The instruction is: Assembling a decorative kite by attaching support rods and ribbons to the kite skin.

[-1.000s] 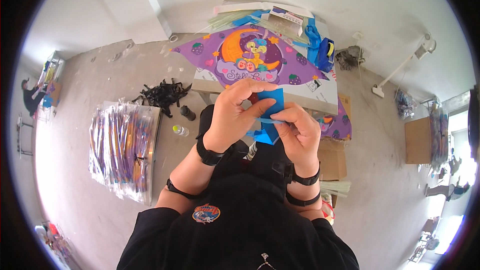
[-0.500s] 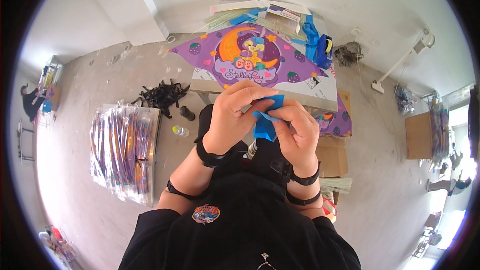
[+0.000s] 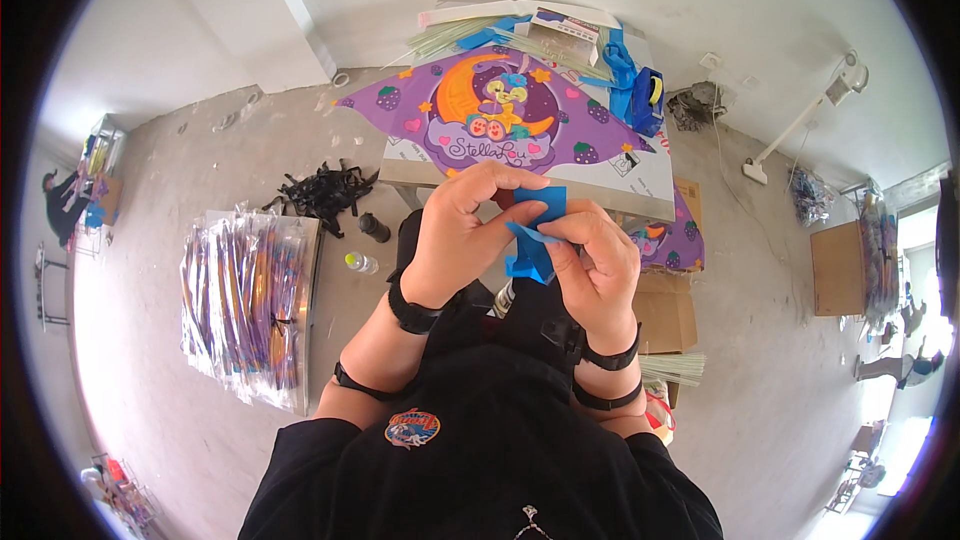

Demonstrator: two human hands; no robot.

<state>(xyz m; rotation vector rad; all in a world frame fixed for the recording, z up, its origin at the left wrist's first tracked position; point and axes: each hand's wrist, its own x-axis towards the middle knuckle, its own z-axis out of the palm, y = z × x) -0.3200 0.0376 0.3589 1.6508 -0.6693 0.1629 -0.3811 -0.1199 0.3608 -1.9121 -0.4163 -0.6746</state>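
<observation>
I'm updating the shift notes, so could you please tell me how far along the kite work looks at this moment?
Done, it seems: a stack of bagged kites lies on the floor to the left. In hand: the left hand and right hand pinch a folded blue strip between them, above the purple kite spread flat on the table. Left: that kite is unbagged, and thin rods and more blue strips wait behind it.

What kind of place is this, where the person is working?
Probably a small kite-making workshop. A purple kite lies on the work table, a stack of bagged kites sits on the bare concrete floor, and both hands, left and right, fold a blue strip.
</observation>
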